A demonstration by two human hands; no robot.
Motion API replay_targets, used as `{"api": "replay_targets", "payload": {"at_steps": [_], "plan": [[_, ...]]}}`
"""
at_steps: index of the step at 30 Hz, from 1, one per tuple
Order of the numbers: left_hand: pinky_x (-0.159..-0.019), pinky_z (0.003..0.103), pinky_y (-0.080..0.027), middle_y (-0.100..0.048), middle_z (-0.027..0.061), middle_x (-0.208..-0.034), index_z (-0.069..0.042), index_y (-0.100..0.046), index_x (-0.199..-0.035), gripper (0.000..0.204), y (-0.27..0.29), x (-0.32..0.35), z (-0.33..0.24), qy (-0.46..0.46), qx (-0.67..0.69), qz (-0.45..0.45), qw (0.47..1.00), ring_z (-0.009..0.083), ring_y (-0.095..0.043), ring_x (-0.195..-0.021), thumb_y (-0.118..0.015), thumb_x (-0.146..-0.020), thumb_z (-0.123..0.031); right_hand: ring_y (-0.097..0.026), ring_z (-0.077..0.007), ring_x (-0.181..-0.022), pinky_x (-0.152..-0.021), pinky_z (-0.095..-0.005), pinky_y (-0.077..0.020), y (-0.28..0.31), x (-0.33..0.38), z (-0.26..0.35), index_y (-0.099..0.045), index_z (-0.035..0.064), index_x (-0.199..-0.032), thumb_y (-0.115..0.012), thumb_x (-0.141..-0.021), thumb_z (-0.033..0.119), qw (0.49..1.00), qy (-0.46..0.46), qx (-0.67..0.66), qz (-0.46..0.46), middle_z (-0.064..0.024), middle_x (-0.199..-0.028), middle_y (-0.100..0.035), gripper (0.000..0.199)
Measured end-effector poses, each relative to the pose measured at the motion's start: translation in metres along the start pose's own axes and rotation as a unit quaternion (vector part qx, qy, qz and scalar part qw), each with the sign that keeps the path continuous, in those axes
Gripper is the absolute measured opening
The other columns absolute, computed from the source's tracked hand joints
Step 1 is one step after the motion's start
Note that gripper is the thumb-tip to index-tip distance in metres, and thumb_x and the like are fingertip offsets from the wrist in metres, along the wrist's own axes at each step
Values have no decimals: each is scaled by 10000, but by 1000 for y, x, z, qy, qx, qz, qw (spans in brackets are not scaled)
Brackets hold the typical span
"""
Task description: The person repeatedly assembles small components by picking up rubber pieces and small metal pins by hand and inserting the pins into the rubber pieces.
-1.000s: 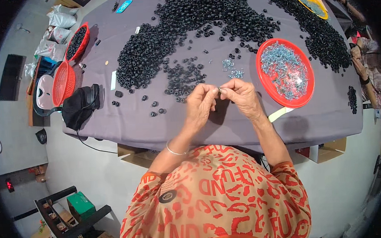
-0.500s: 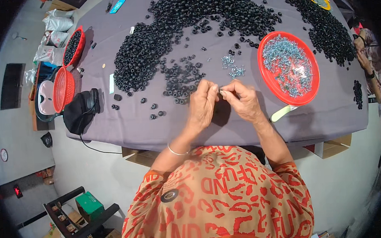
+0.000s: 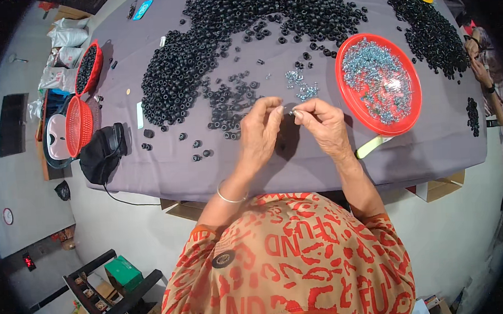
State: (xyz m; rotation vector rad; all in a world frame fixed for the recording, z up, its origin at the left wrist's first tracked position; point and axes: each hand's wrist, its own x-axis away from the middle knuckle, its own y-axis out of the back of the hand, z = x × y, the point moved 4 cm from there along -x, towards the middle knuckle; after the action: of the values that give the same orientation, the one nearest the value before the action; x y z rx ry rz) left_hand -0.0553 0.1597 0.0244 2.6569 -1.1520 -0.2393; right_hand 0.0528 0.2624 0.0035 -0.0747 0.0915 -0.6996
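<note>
My left hand [image 3: 261,131] and my right hand [image 3: 325,129] meet above the near part of the table, thumbs against fingertips. At my right fingertips shows a small shiny metal piece [image 3: 291,113]. My left hand is pinched too, its fingertips close to that piece; what they hold is too small to make out. Beyond my fingers lies a little group of small silvery metal pieces [image 3: 307,91]. Left of it, loose hollow black plastic pieces [image 3: 230,101] are spread beside a larger heap of them [image 3: 171,81]. A red round tray [image 3: 354,117] of small silvery pieces stands to my right.
A pale green handle [image 3: 369,147] sticks out by the tray. Slim black pieces [image 3: 436,45] are heaped at the far right, near another person's hands [image 3: 476,60]. At the left edge are a red basket [image 3: 79,126], a red bowl of black pieces [image 3: 88,69] and a black bag [image 3: 100,153].
My fingertips have drawn slightly apart, and a shiny metal piece now shows at the right ones, where a small dark piece showed between my hands. The whole view has shifted a little.
</note>
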Motion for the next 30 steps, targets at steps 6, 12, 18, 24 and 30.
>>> {"api": "replay_targets", "payload": {"at_steps": [6, 12, 18, 24, 30], "plan": [[-574, 232, -462, -598, 70, -778, 6, -608, -949, 131, -6, 3, 11, 26, 52, 56, 997, 109, -570, -634, -602, -847, -77, -525, -42, -654, -590, -194, -427, 3, -1, -4, -624, 6, -858, -604, -854, 86, 999, -25, 29, -7, 9, -712, -604, 83], [-564, 281, -446, -575, 73, -736, 12, -588, -871, 84, -2, 2, -10, -108, -78, 45, 990, 137, -550, -630, -585, -861, -71, -537, -54, -646, -577, -209, -436, 1, -1, -5, -615, 1, -860, -602, -851, 75, 999, -18, -25, 14, -4, -706, -604, 75], [-559, 310, -420, -539, 117, -706, 6, -538, -834, 158, -3, 0, 1, 37, -19, 51, 998, 210, -493, -578, -544, -896, -140, -508, -143, -575, -507, -267, -413, -7, 2, 16, -579, -1, -800, -650, -737, -39, 942, 249, 225, -1, -65, -678, -549, 102], [-619, 361, -446, -580, 110, -757, -5, -606, -816, 94, -1, -8, -6, -168, -258, 19, 951, 273, -557, -694, -635, -789, -91, -487, -122, -572, -503, -249, -397, 4, -3, 18, -582, 11, -795, -647, -732, -37, 954, 202, 210, -68, -42, -678, -535, 102], [-618, 352, -458, -585, 103, -752, -14, -638, -853, 142, 30, 3, -1, -152, -252, -23, 955, 254, -568, -684, -680, -722, -47, -476, -103, -570, -498, -235, -383, 7, -3, 16, -582, 16, -787, -640, -734, -39, 950, 198, 230, -78, -32, -683, -540, 96]]}}
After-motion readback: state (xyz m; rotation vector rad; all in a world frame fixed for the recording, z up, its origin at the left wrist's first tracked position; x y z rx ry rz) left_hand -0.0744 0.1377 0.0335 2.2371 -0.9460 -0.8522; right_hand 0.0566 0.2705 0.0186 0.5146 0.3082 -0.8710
